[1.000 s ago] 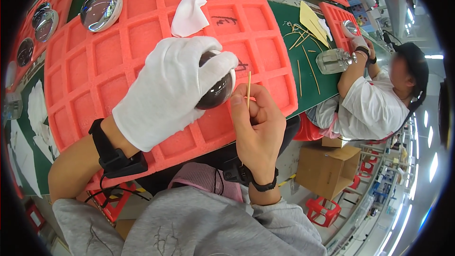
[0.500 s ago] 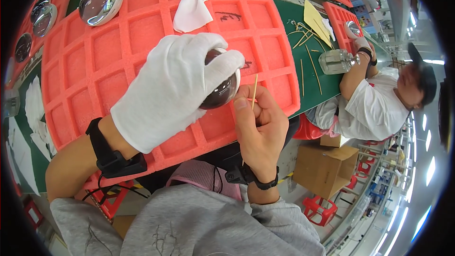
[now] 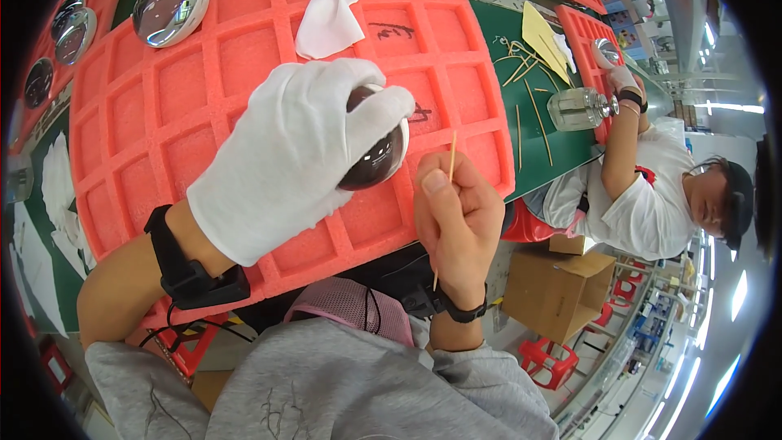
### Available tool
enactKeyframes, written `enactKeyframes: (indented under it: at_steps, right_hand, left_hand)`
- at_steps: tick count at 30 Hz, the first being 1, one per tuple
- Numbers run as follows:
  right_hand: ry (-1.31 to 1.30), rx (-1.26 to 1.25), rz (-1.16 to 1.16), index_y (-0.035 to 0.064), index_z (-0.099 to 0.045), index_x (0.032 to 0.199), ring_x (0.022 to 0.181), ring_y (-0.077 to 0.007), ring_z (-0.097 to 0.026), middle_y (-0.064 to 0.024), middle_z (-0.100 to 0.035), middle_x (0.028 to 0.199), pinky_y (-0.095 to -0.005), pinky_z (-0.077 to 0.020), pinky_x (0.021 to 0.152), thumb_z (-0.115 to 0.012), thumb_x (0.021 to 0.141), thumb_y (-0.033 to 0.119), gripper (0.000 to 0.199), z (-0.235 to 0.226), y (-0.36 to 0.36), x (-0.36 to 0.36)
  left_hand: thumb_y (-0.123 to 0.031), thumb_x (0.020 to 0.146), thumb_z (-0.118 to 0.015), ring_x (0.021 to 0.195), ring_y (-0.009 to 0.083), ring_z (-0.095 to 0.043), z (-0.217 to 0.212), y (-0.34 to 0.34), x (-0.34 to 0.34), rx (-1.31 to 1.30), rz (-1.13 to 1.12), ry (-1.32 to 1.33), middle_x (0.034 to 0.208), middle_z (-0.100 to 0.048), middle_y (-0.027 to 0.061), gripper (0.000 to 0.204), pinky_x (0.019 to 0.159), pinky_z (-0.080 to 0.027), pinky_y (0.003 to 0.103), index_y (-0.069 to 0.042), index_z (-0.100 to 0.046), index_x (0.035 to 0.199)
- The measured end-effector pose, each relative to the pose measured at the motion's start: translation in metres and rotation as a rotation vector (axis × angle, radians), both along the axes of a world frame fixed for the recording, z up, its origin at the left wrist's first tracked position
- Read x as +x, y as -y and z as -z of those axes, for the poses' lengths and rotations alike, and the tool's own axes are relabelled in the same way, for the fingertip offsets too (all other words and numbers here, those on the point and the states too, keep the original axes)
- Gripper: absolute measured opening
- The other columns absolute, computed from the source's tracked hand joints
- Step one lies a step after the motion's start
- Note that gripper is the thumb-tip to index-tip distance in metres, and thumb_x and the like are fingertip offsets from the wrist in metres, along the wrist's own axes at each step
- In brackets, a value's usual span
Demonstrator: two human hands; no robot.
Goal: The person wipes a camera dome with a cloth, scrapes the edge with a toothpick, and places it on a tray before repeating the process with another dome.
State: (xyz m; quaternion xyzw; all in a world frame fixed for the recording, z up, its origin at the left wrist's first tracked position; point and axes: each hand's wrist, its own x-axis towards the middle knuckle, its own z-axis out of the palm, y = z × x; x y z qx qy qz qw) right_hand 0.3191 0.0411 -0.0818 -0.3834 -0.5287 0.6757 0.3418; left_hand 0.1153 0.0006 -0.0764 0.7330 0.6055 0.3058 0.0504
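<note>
Dome sits in gloved left hand — stick just beside.

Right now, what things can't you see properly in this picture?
- Head view: most of the dark shiny dome is covered by the gloved left hand.
- Head view: the middle of the thin wooden stick is wrapped inside the bare right hand.
- Head view: the round mirror-like lids at the upper left bend and shrink at the rim.
- Head view: the clear bottle by the other person's hand is too small for detail.
</note>
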Motion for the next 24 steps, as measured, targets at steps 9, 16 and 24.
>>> enactKeyframes:
  at_steps: [9, 16, 24]
  right_hand:
    - [0.216, 0.247, -0.035, -0.0032, -0.062, 0.098, 0.048, -0.0014, -0.038, 0.0038, -0.053, 0.062, -0.0209, -0.0264, 0.047, -0.055, 0.104, 0.01, 0.016, -0.004, 0.004, -0.005]
    - [0.426, 0.636, -0.286, -0.0025, -0.063, 0.104, 0.055, -0.0052, -0.047, -0.0056, -0.065, 0.075, -0.0231, -0.0308, 0.05, -0.053, 0.103, 0.006, 0.013, -0.007, -0.019, 0.006]
    - [-0.311, 0.687, 0.125, 0.0, -0.069, 0.102, 0.058, -0.0103, -0.055, -0.0044, -0.071, 0.088, -0.0242, -0.0426, 0.055, -0.063, 0.099, 0.005, 0.008, 0.016, -0.044, 0.015]
  left_hand:
    - [-0.006, 0.065, -0.085, 0.111, 0.0332, -0.059, 0.007, -0.004, -0.014, -0.047, 0.061, 0.2, 0.124, -0.062, 0.0078, 0.069, 0.096, -0.049, 0.043, -0.013, -0.058, 0.128]
    - [-0.009, 0.06, -0.088, 0.115, 0.0328, -0.058, 0.008, -0.007, -0.024, -0.143, 0.159, 0.339, 0.126, -0.063, 0.0053, 0.075, 0.1, -0.047, 0.043, -0.013, -0.059, 0.129]
    - [-0.013, 0.058, -0.092, 0.12, 0.031, -0.055, 0.001, -0.008, -0.017, -0.246, 0.083, 0.361, 0.13, -0.06, 0.0056, 0.082, 0.104, -0.045, 0.043, -0.015, -0.058, 0.133]
